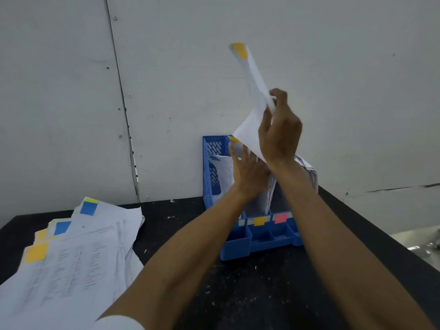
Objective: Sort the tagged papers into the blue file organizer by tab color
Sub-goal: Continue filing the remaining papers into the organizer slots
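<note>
tagged papers [78, 253] – loose pile, blue and yellow tabs, left on the black counter [238, 294] | left hand [247, 170] – fingers straight, pressing against filed sheets [223, 172] standing in the blue file organizer [235, 248] | right hand [279, 132] pinches a yellow-tabbed sheet [252, 75], raised above the organizer's slots

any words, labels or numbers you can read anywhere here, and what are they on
No text here can be read.
On the pile of papers: rows of print, too blurred to read.
On the held paper in the right hand: nothing legible; its yellow tab looks blank.
On the blue file organizer: yellow and red stickers, no writing visible.
</note>
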The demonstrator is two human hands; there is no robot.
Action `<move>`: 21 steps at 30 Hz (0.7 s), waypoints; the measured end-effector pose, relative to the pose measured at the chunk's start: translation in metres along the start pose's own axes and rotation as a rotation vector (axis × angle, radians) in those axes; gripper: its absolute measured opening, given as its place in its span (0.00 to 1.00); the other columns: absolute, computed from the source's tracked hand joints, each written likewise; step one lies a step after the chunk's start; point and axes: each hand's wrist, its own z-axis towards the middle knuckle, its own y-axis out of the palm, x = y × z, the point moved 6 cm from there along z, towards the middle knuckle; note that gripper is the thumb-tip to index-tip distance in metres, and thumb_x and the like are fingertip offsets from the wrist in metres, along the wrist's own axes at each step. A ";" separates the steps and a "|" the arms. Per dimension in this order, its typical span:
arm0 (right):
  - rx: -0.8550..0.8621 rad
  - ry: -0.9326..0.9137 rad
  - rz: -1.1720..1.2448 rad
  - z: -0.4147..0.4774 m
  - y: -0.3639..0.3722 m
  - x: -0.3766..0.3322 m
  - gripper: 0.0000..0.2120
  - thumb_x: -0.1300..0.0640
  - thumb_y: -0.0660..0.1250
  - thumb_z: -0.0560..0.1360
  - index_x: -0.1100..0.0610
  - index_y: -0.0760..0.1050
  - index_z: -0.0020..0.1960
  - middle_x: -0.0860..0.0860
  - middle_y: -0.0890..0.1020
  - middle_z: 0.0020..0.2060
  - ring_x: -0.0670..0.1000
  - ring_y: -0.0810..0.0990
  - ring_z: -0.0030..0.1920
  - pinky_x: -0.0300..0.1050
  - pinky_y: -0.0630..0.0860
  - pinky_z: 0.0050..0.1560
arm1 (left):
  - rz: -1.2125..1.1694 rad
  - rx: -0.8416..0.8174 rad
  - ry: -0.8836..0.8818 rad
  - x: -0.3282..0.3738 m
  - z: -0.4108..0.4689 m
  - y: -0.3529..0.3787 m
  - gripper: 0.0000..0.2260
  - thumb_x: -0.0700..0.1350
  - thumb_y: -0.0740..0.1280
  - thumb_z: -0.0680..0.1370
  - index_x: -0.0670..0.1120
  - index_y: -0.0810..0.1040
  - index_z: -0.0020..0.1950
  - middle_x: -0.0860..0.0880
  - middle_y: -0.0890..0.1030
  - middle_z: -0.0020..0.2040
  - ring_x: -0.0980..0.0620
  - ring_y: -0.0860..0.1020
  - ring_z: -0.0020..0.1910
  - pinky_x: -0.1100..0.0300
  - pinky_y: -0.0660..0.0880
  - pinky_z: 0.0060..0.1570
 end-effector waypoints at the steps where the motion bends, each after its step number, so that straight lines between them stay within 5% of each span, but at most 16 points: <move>1: -0.039 -0.006 -0.009 -0.005 0.007 -0.001 0.12 0.63 0.63 0.75 0.61 0.74 0.59 0.54 0.83 0.42 0.56 0.82 0.38 0.43 0.75 0.37 | -0.089 0.037 -0.010 -0.005 0.000 -0.002 0.26 0.60 0.65 0.76 0.50 0.71 0.71 0.45 0.74 0.68 0.38 0.62 0.73 0.26 0.50 0.68; 3: -0.120 0.019 -0.033 -0.015 0.019 0.001 0.15 0.63 0.66 0.75 0.61 0.73 0.60 0.56 0.84 0.45 0.57 0.84 0.42 0.46 0.78 0.39 | -0.303 -0.067 -0.068 -0.017 0.000 0.004 0.20 0.56 0.64 0.77 0.48 0.74 0.65 0.43 0.76 0.64 0.40 0.65 0.72 0.26 0.49 0.67; 5: -0.214 0.100 -0.077 -0.022 0.030 0.009 0.16 0.63 0.68 0.75 0.61 0.72 0.62 0.58 0.83 0.47 0.59 0.83 0.47 0.50 0.80 0.43 | -0.444 -0.076 -0.142 -0.031 0.003 0.006 0.10 0.52 0.63 0.77 0.47 0.78 0.43 0.45 0.80 0.46 0.45 0.76 0.54 0.33 0.61 0.65; 7: -0.283 0.196 -0.108 -0.028 0.039 0.020 0.16 0.63 0.67 0.76 0.60 0.72 0.63 0.59 0.83 0.49 0.60 0.83 0.50 0.52 0.80 0.47 | -0.577 0.008 -0.274 -0.050 0.006 0.003 0.17 0.43 0.64 0.75 0.47 0.67 0.26 0.51 0.72 0.27 0.51 0.71 0.30 0.53 0.73 0.45; 9: -0.300 0.251 -0.140 -0.032 0.041 0.027 0.16 0.63 0.66 0.76 0.60 0.72 0.63 0.59 0.83 0.50 0.60 0.82 0.51 0.54 0.80 0.48 | -0.718 0.023 -0.414 -0.066 0.007 0.003 0.18 0.35 0.63 0.72 0.45 0.64 0.23 0.51 0.67 0.22 0.55 0.65 0.23 0.59 0.66 0.32; 12: -0.258 0.184 -0.157 -0.034 0.040 0.021 0.16 0.64 0.67 0.74 0.60 0.73 0.62 0.58 0.83 0.47 0.60 0.83 0.48 0.54 0.80 0.46 | -0.602 0.044 -0.393 -0.073 0.004 -0.003 0.14 0.37 0.64 0.72 0.44 0.67 0.28 0.50 0.72 0.27 0.53 0.72 0.27 0.59 0.67 0.32; 14: -0.234 0.107 -0.153 -0.034 0.039 0.013 0.16 0.64 0.68 0.73 0.61 0.74 0.60 0.58 0.84 0.45 0.59 0.83 0.44 0.50 0.80 0.42 | -0.436 0.149 -0.353 -0.074 0.002 -0.005 0.03 0.40 0.67 0.71 0.43 0.74 0.39 0.47 0.78 0.37 0.48 0.77 0.37 0.54 0.74 0.40; 16: -0.219 0.070 -0.156 -0.032 0.039 0.008 0.15 0.64 0.68 0.73 0.61 0.75 0.59 0.57 0.84 0.42 0.58 0.83 0.41 0.48 0.79 0.39 | -0.332 0.204 -0.309 -0.068 0.006 -0.002 0.08 0.41 0.70 0.70 0.43 0.75 0.48 0.45 0.80 0.44 0.46 0.79 0.44 0.49 0.75 0.51; 19: -0.217 0.079 -0.163 -0.029 0.040 0.006 0.16 0.63 0.68 0.73 0.61 0.74 0.60 0.58 0.84 0.44 0.59 0.84 0.43 0.50 0.80 0.41 | -0.172 0.052 -0.174 -0.051 0.014 0.010 0.03 0.43 0.67 0.75 0.45 0.79 0.46 0.46 0.82 0.47 0.47 0.79 0.51 0.40 0.65 0.68; 21: -0.259 0.095 -0.189 -0.028 0.043 0.009 0.15 0.61 0.67 0.74 0.60 0.73 0.61 0.58 0.84 0.46 0.59 0.83 0.45 0.51 0.80 0.44 | -0.160 0.018 -0.174 -0.048 0.015 0.012 0.06 0.43 0.65 0.77 0.43 0.79 0.43 0.44 0.82 0.47 0.46 0.79 0.51 0.43 0.67 0.67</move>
